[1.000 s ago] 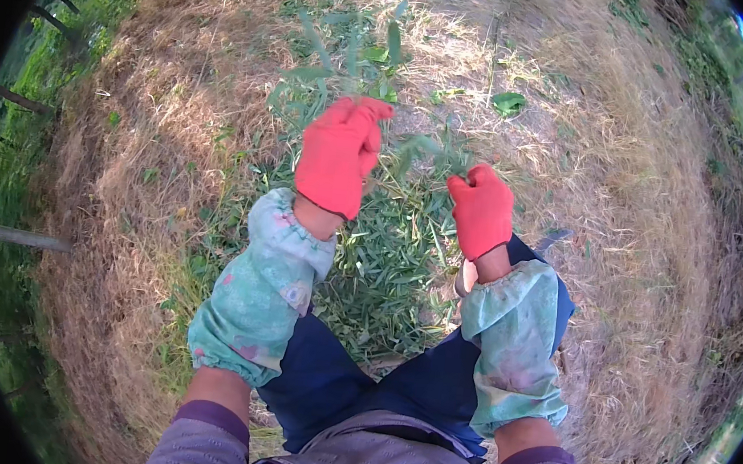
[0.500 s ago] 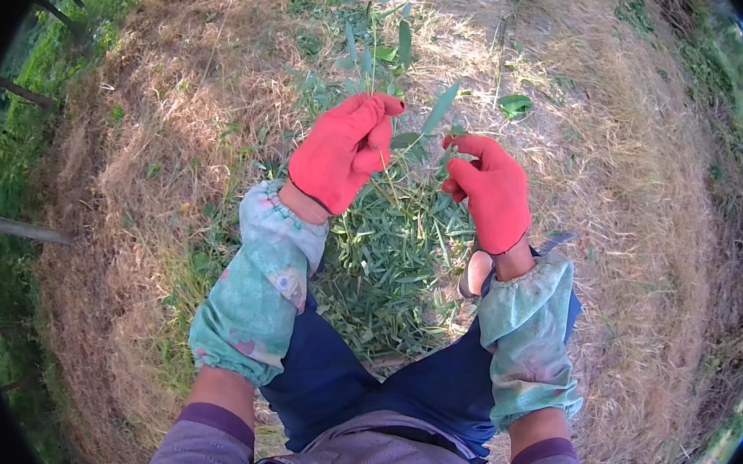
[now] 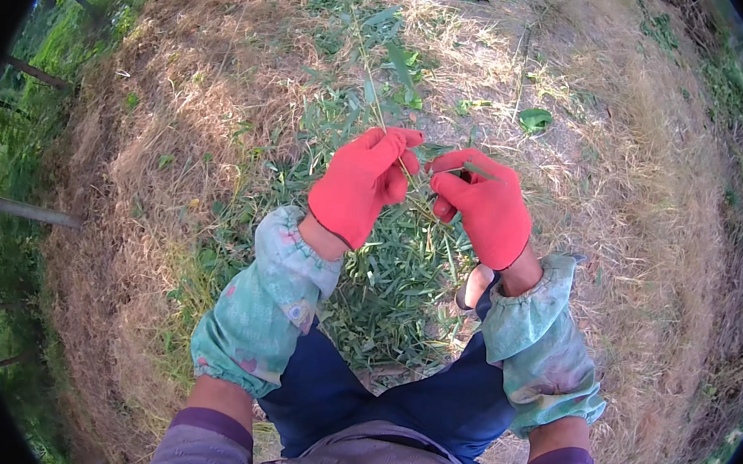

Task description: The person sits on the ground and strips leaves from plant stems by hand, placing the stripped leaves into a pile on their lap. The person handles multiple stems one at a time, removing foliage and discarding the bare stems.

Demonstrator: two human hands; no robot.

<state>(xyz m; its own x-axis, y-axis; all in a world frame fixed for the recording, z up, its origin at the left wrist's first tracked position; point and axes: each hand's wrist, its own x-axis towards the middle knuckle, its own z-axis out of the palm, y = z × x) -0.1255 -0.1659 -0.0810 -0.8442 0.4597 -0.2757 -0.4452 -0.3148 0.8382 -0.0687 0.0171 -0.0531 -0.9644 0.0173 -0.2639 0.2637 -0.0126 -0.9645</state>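
Note:
My left hand (image 3: 358,183), in a red glove, is closed round a thin green leafy stem (image 3: 361,50). The stem rises from the fingers, leaning up and left, with narrow leaves along it. Close by on the right, my right hand (image 3: 488,209), also red-gloved, is pinched shut on a narrow green leaf (image 3: 479,169) that pokes out over the fingers. Only a small gap parts the two sets of fingertips. Beneath the hands, a heap of loose narrow green leaves (image 3: 384,291) lies on the ground between my legs.
Dry straw-coloured grass (image 3: 141,210) covers the ground around me. More green cuttings (image 3: 346,28) are scattered ahead, and a broad green leaf (image 3: 535,120) lies to the right. Thin tree trunks (image 3: 26,210) and greenery stand at the far left. My shoe (image 3: 475,288) shows beside the heap.
Both hands have come lower and closer together, the left also shifting right. The stem now leans further left, and the leaf beside the right fingers is drawn in against that hand.

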